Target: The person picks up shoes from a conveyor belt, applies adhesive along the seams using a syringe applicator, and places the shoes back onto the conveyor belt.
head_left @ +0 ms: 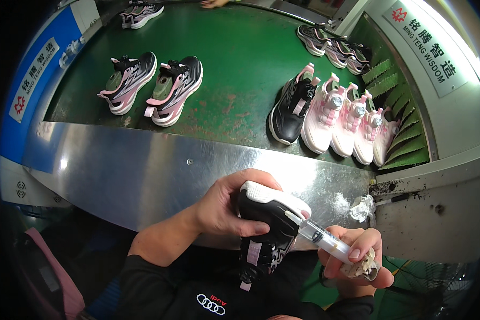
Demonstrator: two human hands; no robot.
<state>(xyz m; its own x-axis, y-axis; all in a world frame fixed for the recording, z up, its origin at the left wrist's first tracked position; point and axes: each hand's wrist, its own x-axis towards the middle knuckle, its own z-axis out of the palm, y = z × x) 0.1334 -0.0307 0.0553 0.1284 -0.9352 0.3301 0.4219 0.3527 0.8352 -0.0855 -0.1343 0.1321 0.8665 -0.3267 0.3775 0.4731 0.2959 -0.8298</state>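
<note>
Left hand (221, 205): fingers wrapped round black shoe (264, 220). Right hand (364, 242): fingers round syringe (328, 242). Nozzle (292, 217) best guided lightly along white sole (272, 199).

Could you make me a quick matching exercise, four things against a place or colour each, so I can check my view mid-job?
Things:
1. syringe
2. held shoe
3. pale pink shoes
4. metal ledge

Places and colours:
A. silver, bordering the near side of the green surface
B. in the right hand
C. in a row on the right, next to a black shoe
D. black upper with a white sole, in the left hand

Right pairs: 1-B, 2-D, 3-C, 4-A
</note>
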